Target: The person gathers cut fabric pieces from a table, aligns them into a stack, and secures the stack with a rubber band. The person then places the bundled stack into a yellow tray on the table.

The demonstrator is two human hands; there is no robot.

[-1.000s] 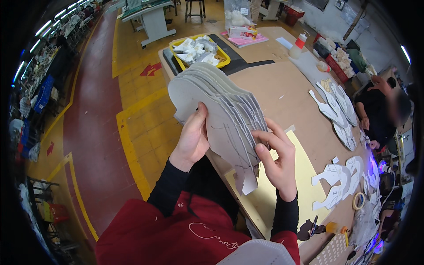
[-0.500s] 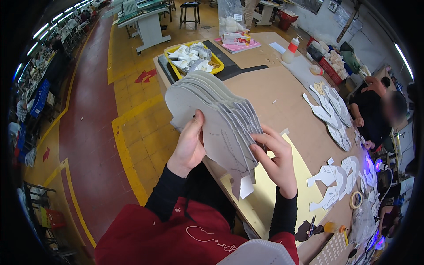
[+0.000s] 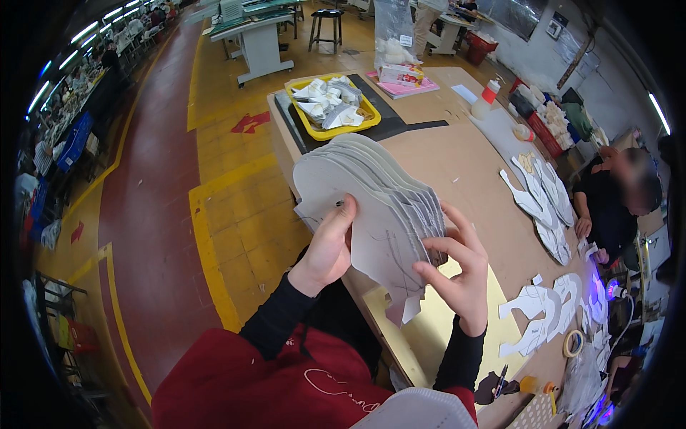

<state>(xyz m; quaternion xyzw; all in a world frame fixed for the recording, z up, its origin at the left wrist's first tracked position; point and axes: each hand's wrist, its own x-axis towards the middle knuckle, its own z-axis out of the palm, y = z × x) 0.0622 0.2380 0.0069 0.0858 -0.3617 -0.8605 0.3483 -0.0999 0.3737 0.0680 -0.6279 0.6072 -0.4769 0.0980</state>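
While the left hand [image 3: 325, 247] is clamped on a stack of grey cut pieces [image 3: 379, 207], its thumb pressed on the front face, the right hand [image 3: 461, 268] sets thumb and fingertips against the stack's layered right edge; whether those fingers pinch a layer, I cannot tell. The stack is held up at a tilt over the near edge of the worktop [image 3: 464, 171], its layers spread slightly along that right edge. Below the stack and to its right, a pale yellow sheet [image 3: 429, 336] lies flat. Farther right of the stack are white cut-out pieces [image 3: 543, 307], a roll of tape [image 3: 566, 346] and a pen [image 3: 501, 381]. Just beyond the stack, a yellow tray [image 3: 343, 131] full of white and grey pieces sits on black sheeting [image 3: 393, 114]. Well right of the stack, another person [image 3: 607, 200] in dark clothing is at the worktop's far side.
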